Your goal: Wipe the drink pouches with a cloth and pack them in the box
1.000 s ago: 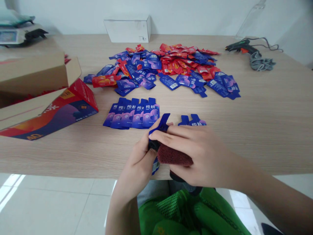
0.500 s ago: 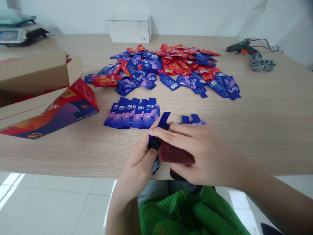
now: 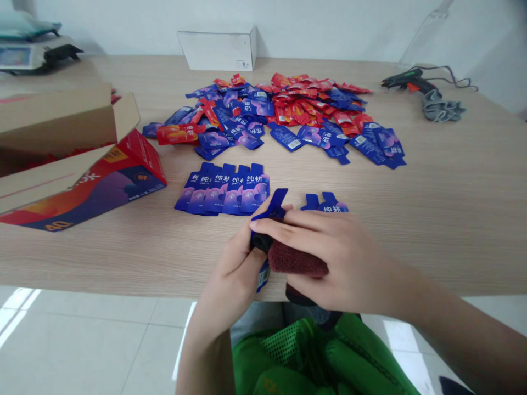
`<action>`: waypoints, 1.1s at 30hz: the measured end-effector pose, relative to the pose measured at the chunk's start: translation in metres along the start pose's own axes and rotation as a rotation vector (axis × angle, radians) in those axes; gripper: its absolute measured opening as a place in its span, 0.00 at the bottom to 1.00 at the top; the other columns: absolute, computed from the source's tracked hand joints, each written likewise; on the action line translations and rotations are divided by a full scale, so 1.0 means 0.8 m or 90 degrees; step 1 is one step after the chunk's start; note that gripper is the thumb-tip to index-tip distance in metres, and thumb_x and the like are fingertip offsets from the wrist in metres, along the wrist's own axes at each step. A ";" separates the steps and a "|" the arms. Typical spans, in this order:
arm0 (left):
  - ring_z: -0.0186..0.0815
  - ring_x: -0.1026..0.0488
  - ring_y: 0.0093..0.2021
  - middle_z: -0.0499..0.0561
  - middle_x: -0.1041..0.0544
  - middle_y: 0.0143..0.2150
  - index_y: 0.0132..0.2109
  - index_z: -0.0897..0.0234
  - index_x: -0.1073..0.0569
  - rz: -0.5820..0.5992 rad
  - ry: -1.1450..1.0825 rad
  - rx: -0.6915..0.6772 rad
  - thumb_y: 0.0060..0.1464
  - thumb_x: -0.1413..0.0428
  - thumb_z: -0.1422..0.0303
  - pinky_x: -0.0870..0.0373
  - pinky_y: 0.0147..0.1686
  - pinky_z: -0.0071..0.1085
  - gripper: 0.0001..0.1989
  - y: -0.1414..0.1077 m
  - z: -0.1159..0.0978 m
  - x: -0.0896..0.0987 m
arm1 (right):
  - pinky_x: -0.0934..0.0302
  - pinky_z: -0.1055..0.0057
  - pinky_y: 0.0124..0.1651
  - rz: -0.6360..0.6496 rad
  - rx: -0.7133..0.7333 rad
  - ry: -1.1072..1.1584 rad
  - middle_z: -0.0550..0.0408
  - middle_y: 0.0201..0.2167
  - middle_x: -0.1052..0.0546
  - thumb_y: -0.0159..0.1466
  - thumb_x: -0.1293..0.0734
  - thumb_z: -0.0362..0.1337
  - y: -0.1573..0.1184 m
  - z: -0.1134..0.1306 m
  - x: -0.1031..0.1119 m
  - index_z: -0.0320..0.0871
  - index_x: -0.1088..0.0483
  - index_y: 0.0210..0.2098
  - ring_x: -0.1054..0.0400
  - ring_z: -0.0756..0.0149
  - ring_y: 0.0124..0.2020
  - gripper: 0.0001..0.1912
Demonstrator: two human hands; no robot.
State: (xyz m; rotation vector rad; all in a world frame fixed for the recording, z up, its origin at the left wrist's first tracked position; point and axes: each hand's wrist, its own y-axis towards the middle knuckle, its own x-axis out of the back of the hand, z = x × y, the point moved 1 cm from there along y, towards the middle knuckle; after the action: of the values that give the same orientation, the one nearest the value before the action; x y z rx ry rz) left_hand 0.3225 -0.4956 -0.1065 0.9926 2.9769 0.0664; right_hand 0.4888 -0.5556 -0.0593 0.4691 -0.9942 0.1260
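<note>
My left hand point(image 3: 239, 269) is closed on a blue sachet point(image 3: 276, 202), whose narrow top sticks up past the fingers and whose barcoded end shows below. Pressed against that sachet is a black tool with a dark red fuzzy cover point(image 3: 298, 260), gripped by my right hand point(image 3: 341, 258). The fingers hide where tool and sachet meet. Just beyond my left hand lies an overlapping row of blue sachets point(image 3: 222, 189). A few more blue sachets point(image 3: 329, 202) lie behind my right hand, partly covered by it.
Blue and red sachets form a heap point(image 3: 296, 107) at mid-table. An open carton point(image 3: 140, 164) stands at left, a white box point(image 3: 220, 50) by the wall. A glue gun point(image 3: 407, 78) and grey scrunchie point(image 3: 442, 107) lie at back right, a scale point(image 3: 37, 57) at back left.
</note>
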 end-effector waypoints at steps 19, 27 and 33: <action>0.44 0.37 0.68 0.45 0.30 0.67 0.63 0.50 0.30 -0.006 -0.023 -0.003 0.66 0.50 0.72 0.42 0.69 0.45 0.22 -0.002 -0.006 0.003 | 0.33 0.63 0.48 -0.056 0.013 -0.010 0.50 0.50 0.23 0.64 0.35 0.33 -0.001 0.001 -0.012 0.44 0.32 0.60 0.28 0.60 0.46 0.24; 0.43 0.33 0.65 0.43 0.28 0.64 0.59 0.46 0.27 0.003 -0.028 -0.004 0.67 0.50 0.72 0.41 0.68 0.46 0.20 -0.003 -0.003 0.005 | 0.33 0.64 0.47 -0.061 0.016 -0.004 0.51 0.51 0.24 0.64 0.35 0.33 -0.001 0.002 -0.016 0.45 0.34 0.61 0.28 0.60 0.48 0.25; 0.41 0.37 0.68 0.42 0.30 0.66 0.63 0.45 0.31 -0.023 0.001 -0.019 0.66 0.49 0.72 0.44 0.70 0.43 0.23 -0.004 -0.002 0.005 | 0.34 0.64 0.47 -0.048 0.007 -0.009 0.51 0.51 0.24 0.64 0.34 0.33 -0.001 0.002 -0.015 0.46 0.35 0.62 0.28 0.60 0.47 0.26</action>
State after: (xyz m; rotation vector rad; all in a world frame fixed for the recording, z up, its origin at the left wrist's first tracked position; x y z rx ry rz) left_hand 0.3172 -0.4960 -0.1051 0.9359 2.9844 0.1109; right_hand 0.4814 -0.5555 -0.0691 0.5182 -0.9884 0.0608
